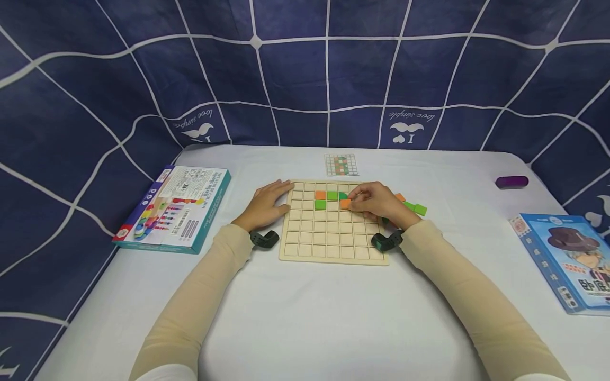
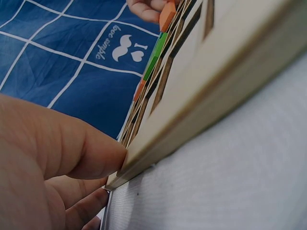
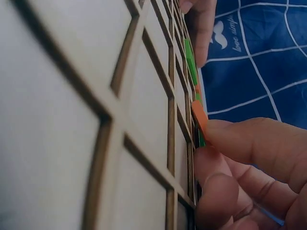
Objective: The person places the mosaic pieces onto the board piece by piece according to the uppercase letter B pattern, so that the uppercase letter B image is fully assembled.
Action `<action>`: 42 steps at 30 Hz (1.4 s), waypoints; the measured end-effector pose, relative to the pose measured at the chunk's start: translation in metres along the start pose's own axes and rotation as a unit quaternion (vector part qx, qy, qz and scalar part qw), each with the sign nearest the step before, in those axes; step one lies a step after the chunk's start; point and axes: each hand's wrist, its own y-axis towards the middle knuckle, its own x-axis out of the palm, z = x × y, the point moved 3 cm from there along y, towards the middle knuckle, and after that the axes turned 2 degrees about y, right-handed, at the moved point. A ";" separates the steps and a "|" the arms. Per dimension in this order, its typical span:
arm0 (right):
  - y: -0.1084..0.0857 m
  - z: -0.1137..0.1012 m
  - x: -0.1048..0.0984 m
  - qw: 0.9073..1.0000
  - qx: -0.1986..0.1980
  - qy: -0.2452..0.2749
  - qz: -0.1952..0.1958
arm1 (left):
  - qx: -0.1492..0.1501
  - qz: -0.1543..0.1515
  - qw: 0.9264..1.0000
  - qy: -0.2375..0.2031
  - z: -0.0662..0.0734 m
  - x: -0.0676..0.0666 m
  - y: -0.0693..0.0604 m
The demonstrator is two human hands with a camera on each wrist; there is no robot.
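Observation:
A wooden grid board (image 1: 333, 238) lies flat, with an orange tile (image 1: 321, 195), green tiles (image 1: 332, 196) and a darker green tile (image 1: 342, 196) in its upper cells. My right hand (image 1: 381, 203) pinches an orange tile (image 1: 345, 204) between thumb and finger over the board; in the right wrist view this tile (image 3: 199, 115) stands tilted at the fingertips. My left hand (image 1: 268, 205) rests at the board's upper left edge, fingers extended, and in the left wrist view its thumb touches the board's side (image 2: 144, 160).
Loose green tiles (image 1: 420, 209) and an orange one lie right of the board, partly behind my right hand. A small pattern card (image 1: 341, 165) is beyond it. Boxes stand left (image 1: 176, 209) and right (image 1: 567, 259); a purple case (image 1: 512, 182) lies at the back right.

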 end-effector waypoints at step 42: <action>-0.029 0.026 -0.073 0.987 -0.050 0.117 0.099 | -0.009 -0.005 1.000 -0.002 0.001 -0.002 -0.001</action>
